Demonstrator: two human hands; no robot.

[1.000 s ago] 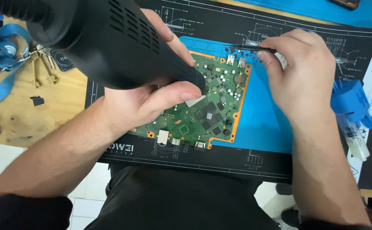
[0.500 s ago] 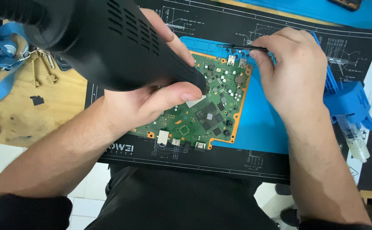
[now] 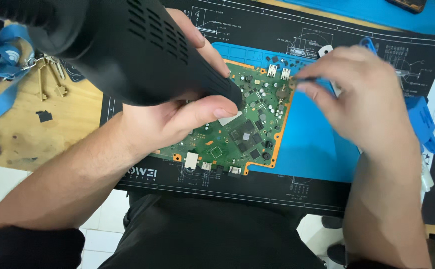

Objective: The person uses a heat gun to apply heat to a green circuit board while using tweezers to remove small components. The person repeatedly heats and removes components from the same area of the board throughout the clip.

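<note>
The right hand (image 3: 362,99) has been shifted left, its blurred fingertips now brought over the circuit board's (image 3: 247,129) upper right edge.

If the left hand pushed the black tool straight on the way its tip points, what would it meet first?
Probably the green circuit board: the black tool in the left hand points down-right at it. Whether the tip already touches is unclear.
</note>
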